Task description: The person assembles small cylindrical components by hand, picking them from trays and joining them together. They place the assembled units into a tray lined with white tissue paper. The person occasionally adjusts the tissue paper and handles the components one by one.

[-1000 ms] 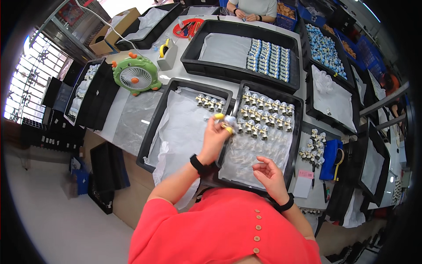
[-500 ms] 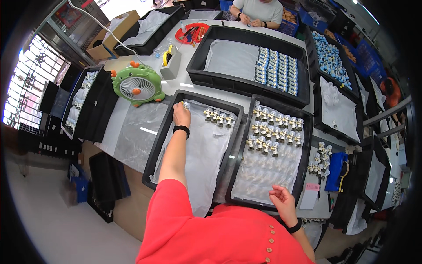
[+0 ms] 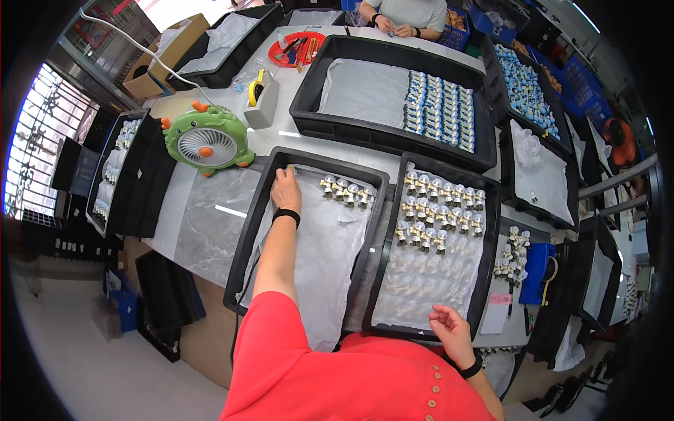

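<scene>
My left hand (image 3: 286,188) reaches to the far left corner of a black tray (image 3: 247,238) lined with white paper, fingers flat on the paper near the rim. A short row of small figurines (image 3: 345,190) stands to its right in that tray. My right hand (image 3: 451,332) rests at the near edge of a second black tray (image 3: 491,259), fingers loosely curled and holding nothing. That tray holds several rows of small pale figurines (image 3: 437,212) at its far end.
A green dragon-shaped desk fan (image 3: 207,142) stands left of my tray. Behind lies a large black tray (image 3: 309,91) with blue-and-white figurines (image 3: 441,112). A tape dispenser (image 3: 261,92), a red dish of tools (image 3: 298,48) and further trays surround. Another person's hands (image 3: 394,28) work at the table's far side.
My left hand left the right tray's figurines and stretched out to the far left corner of the left tray. My right hand stayed at the right tray's near edge.
</scene>
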`<act>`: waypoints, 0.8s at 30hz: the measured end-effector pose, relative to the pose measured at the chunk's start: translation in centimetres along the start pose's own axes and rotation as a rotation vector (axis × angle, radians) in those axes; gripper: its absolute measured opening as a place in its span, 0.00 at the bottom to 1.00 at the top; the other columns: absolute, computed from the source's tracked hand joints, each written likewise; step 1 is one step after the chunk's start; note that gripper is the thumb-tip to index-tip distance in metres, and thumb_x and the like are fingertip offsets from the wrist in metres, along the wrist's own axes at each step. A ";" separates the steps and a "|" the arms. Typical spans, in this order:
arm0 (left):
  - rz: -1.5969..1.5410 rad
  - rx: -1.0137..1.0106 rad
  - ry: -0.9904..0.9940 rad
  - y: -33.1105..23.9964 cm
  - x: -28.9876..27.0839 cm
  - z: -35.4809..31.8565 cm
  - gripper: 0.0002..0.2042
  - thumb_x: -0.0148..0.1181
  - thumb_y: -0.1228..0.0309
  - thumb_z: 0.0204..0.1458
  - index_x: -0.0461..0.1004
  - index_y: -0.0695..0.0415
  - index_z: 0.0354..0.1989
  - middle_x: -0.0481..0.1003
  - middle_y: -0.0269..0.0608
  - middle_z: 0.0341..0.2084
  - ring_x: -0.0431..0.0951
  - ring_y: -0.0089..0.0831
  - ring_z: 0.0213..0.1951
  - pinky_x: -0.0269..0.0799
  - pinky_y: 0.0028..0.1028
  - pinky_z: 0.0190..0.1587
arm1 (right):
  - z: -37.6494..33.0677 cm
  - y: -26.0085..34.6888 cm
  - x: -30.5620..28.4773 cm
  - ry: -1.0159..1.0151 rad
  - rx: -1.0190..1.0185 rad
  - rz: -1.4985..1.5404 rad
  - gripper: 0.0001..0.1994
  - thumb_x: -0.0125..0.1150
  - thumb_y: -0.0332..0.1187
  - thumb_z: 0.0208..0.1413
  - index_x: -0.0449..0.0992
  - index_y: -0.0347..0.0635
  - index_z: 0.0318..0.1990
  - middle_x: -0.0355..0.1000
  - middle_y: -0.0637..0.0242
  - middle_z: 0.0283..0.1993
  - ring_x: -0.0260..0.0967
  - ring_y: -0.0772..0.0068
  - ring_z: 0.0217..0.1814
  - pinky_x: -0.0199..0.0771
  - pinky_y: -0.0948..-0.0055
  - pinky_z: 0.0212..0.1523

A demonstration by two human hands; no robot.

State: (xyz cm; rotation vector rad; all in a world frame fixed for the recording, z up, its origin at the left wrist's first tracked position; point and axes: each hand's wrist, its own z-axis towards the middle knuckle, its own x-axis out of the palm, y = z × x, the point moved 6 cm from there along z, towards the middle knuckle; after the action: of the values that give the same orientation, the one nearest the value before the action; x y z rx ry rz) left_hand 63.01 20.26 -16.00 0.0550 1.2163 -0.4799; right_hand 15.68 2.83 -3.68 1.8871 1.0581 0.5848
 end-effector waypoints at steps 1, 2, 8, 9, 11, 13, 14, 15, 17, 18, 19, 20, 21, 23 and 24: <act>-0.043 0.024 0.027 0.1 0.1 0.0 0.12 0.53 0.75 0.48 0.69 0.52 0.43 0.70 0.45 0.36 0.76 0.47 0.33 0.73 0.40 0.33 | 0.1 0.0 0.0 -0.002 -0.003 -0.013 0.16 0.56 0.23 0.53 0.67 0.34 0.50 0.71 0.66 0.41 0.67 0.81 0.42 0.68 0.82 0.43; -0.045 -0.003 0.044 0.4 0.2 0.1 0.12 0.52 0.75 0.49 0.69 0.52 0.43 0.70 0.45 0.36 0.76 0.47 0.33 0.74 0.39 0.32 | 0.3 0.0 0.1 -0.003 -0.006 -0.027 0.16 0.56 0.23 0.53 0.68 0.34 0.50 0.71 0.66 0.41 0.67 0.81 0.42 0.68 0.82 0.43; -0.110 -0.086 0.077 0.8 -0.7 0.0 0.14 0.52 0.76 0.49 0.67 0.53 0.46 0.69 0.48 0.38 0.75 0.48 0.35 0.73 0.40 0.34 | 2.8 -1.2 -0.1 0.082 0.029 -0.086 0.16 0.57 0.24 0.53 0.68 0.34 0.49 0.71 0.66 0.41 0.68 0.81 0.41 0.68 0.82 0.43; -0.132 -0.101 0.071 0.5 -1.2 -0.3 0.15 0.53 0.76 0.48 0.67 0.54 0.46 0.69 0.48 0.38 0.75 0.48 0.37 0.73 0.40 0.36 | 3.3 -1.1 -0.2 0.081 0.033 -0.113 0.15 0.57 0.25 0.53 0.69 0.34 0.49 0.72 0.67 0.40 0.68 0.82 0.41 0.68 0.82 0.42; -0.158 -0.080 0.086 0.3 -2.0 -1.2 0.18 0.56 0.75 0.46 0.66 0.56 0.47 0.67 0.50 0.40 0.73 0.49 0.41 0.71 0.40 0.41 | 5.0 -1.7 -0.8 0.098 0.027 -0.121 0.15 0.57 0.26 0.53 0.69 0.35 0.49 0.72 0.68 0.39 0.68 0.82 0.40 0.68 0.82 0.43; -0.165 0.005 0.134 0.1 -2.6 -3.2 0.21 0.59 0.74 0.43 0.65 0.58 0.48 0.66 0.51 0.43 0.70 0.49 0.45 0.68 0.40 0.46 | 6.8 -2.4 -1.5 0.104 0.010 -0.103 0.15 0.58 0.27 0.53 0.70 0.35 0.48 0.72 0.69 0.38 0.68 0.83 0.39 0.68 0.82 0.42; -0.194 0.024 0.193 0.2 -2.8 -4.5 0.25 0.62 0.73 0.41 0.65 0.59 0.51 0.64 0.52 0.48 0.65 0.50 0.51 0.64 0.40 0.51 | 7.7 -2.7 -1.8 0.096 0.022 -0.090 0.14 0.58 0.27 0.53 0.70 0.35 0.48 0.72 0.69 0.37 0.68 0.82 0.39 0.68 0.82 0.42; -0.166 0.045 0.218 0.5 -2.7 -5.8 0.25 0.61 0.72 0.41 0.65 0.59 0.51 0.63 0.52 0.50 0.64 0.50 0.52 0.63 0.41 0.52 | 8.7 -3.0 -2.2 0.086 0.036 -0.077 0.14 0.58 0.27 0.53 0.70 0.35 0.48 0.72 0.69 0.37 0.68 0.82 0.39 0.68 0.82 0.42; -0.106 0.085 0.267 0.9 -2.3 -7.2 0.25 0.61 0.71 0.43 0.65 0.58 0.52 0.61 0.53 0.53 0.61 0.50 0.54 0.62 0.41 0.54 | 10.6 -3.5 -3.0 0.048 0.053 -0.117 0.14 0.58 0.28 0.53 0.71 0.35 0.47 0.72 0.70 0.37 0.67 0.82 0.37 0.67 0.82 0.41; -0.075 0.104 0.291 1.3 -2.2 -7.6 0.25 0.60 0.71 0.43 0.65 0.58 0.52 0.60 0.53 0.54 0.60 0.50 0.55 0.62 0.41 0.54 | 11.7 -3.6 -3.1 0.028 0.044 -0.119 0.14 0.58 0.28 0.52 0.71 0.35 0.46 0.72 0.70 0.36 0.68 0.82 0.37 0.67 0.82 0.41; -0.053 0.126 0.318 1.4 -1.9 -8.2 0.24 0.60 0.70 0.44 0.65 0.58 0.53 0.60 0.53 0.54 0.59 0.50 0.56 0.61 0.41 0.55 | 12.7 -3.9 -3.4 -0.001 0.040 -0.126 0.13 0.59 0.28 0.52 0.71 0.35 0.45 0.72 0.70 0.36 0.68 0.82 0.37 0.67 0.81 0.41; -0.065 0.101 0.338 1.5 -1.6 -8.2 0.23 0.59 0.69 0.45 0.66 0.58 0.52 0.59 0.53 0.55 0.59 0.49 0.56 0.61 0.41 0.55 | 13.4 -4.1 -4.0 -0.035 0.033 -0.136 0.13 0.59 0.29 0.51 0.72 0.35 0.44 0.73 0.70 0.35 0.68 0.82 0.37 0.67 0.81 0.41; -0.078 0.085 0.371 1.7 -1.4 -8.1 0.24 0.59 0.68 0.45 0.66 0.57 0.53 0.59 0.53 0.55 0.58 0.49 0.57 0.61 0.41 0.55 | 14.5 -4.3 -4.7 -0.099 0.000 -0.172 0.14 0.60 0.29 0.50 0.71 0.35 0.45 0.72 0.68 0.37 0.68 0.79 0.38 0.67 0.80 0.41; -0.086 0.049 0.445 1.3 -1.7 -8.4 0.24 0.59 0.67 0.45 0.66 0.56 0.54 0.58 0.53 0.56 0.58 0.50 0.57 0.62 0.41 0.55 | 16.2 -4.3 -5.2 -0.205 -0.072 -0.241 0.17 0.62 0.30 0.46 0.70 0.36 0.45 0.70 0.64 0.39 0.68 0.73 0.41 0.67 0.77 0.43; -0.087 0.031 0.487 0.8 -2.1 -8.7 0.25 0.59 0.67 0.45 0.66 0.56 0.54 0.58 0.53 0.56 0.58 0.50 0.57 0.63 0.42 0.55 | 16.3 -3.5 -5.6 -0.292 -0.145 -0.388 0.19 0.62 0.29 0.44 0.68 0.36 0.46 0.69 0.62 0.41 0.67 0.69 0.43 0.67 0.74 0.44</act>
State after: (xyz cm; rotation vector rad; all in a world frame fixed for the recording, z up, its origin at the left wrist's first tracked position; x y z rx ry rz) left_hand 55.01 24.19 -17.39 0.1525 1.6933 -0.5808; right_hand 23.03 -8.49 -14.94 1.5298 1.1143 0.1512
